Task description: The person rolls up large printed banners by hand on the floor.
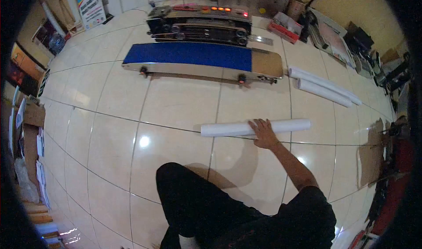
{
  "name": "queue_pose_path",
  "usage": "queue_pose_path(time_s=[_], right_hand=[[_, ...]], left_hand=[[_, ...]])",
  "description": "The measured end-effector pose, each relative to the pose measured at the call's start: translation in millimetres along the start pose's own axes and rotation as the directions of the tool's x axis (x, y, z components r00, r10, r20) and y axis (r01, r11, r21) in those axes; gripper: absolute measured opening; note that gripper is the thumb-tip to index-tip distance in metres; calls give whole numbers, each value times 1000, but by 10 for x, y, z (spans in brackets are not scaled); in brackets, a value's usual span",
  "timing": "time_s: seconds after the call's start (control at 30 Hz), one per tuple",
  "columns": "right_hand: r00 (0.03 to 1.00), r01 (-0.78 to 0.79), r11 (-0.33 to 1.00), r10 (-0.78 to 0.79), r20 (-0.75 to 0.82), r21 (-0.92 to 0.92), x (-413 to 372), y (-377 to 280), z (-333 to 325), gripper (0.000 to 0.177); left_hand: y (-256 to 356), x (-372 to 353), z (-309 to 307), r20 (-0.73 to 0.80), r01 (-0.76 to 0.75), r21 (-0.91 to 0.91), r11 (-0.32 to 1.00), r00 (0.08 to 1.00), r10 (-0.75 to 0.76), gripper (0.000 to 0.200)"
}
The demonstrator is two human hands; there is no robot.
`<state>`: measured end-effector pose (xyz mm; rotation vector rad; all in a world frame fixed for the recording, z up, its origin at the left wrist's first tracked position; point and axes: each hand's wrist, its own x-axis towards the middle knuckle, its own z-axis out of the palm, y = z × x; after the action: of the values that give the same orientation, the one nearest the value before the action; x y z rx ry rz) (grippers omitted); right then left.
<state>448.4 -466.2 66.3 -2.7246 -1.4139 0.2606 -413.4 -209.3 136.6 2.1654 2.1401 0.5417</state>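
Observation:
A long white roll (290, 126), like rolled paper or film, lies crosswise on the tiled floor in front of me. My right hand (263, 134) rests on the middle of it from above, with its fingers apart and stretched over the roll. The fingertips reach its far side. My left hand is out of view. Farther right, two more white rolls (325, 93) lie side by side on the floor.
Beyond the roll stands a low conveyor (189, 55) with a blue belt. Behind it is a machine (200, 23) with lit orange switches. A red box (285, 28) sits at the back right. Boards and papers (33, 152) line the left side. My bent knee (173, 174) is in front.

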Motion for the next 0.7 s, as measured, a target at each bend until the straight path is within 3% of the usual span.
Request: queue_pose_path(time_s=[0.03,0.13,0.2,0.23,0.27,0.3,0.33,0.37,0.4,0.43,0.47,0.5,0.53,0.6,0.63,0.7], right_hand=[[995,-26,1000,26,-99,3,23,194,383,75],[994,-76,995,80,-70,58,-188,674,228,70],[925,-381,925,381,11,-18,-287,1476,349,59],[917,-373,925,355,-182,-73,-543,1894,317,58],[833,-552,821,536,-135,-147,-661,2332,257,60],[716,-698,659,654,-246,-280,-888,3122,701,58],[403,-913,347,844,-353,-214,-1007,3220,548,63],[169,-984,178,908,-382,-13,-1105,2998,233,66],[224,-967,251,918,-328,43,-1299,2973,385,67],[281,-940,322,917,-284,110,-1507,2903,525,67],[490,-871,475,857,-158,-122,-1754,2533,641,67],[713,-701,380,385,-586,-604,-2113,2408,1396,65],[537,-844,536,843,-37,-33,-2078,1625,836,63],[535,-842,536,844,-35,58,-2108,1335,841,63],[529,-844,529,848,-22,93,-2109,1303,758,63],[522,-844,518,853,-11,140,-2107,1250,677,64]], left_hand=[[201,324,11,33,-77,-8,997,997,77,54],[1741,1109,-301,256,-340,-25,940,907,334,53],[2440,1365,-614,469,-223,40,974,865,179,50],[2434,1464,-627,435,-242,-2,970,874,219,48],[2359,1586,-643,402,-260,-44,965,880,255,46],[2236,1671,-625,345,-277,-167,946,883,319,44],[2386,1670,-669,354,-259,-199,945,880,316,43],[2579,1591,-647,351,-268,-212,940,877,329,43],[2798,1509,-654,351,-288,-214,934,869,348,43],[3089,1400,-615,354,-352,-60,934,867,350,43],[3534,1207,-608,378,-371,-67,926,850,368,45],[3914,1039,-561,416,-384,-115,916,819,395,45],[4270,875,-515,456,-388,-193,901,778,433,45],[5022,640,-440,550,-533,-229,815,620,560,43],[5322,569,-385,536,-698,-209,685,504,677,42],[6009,374,-343,546,-761,-214,613,427,721,41]])
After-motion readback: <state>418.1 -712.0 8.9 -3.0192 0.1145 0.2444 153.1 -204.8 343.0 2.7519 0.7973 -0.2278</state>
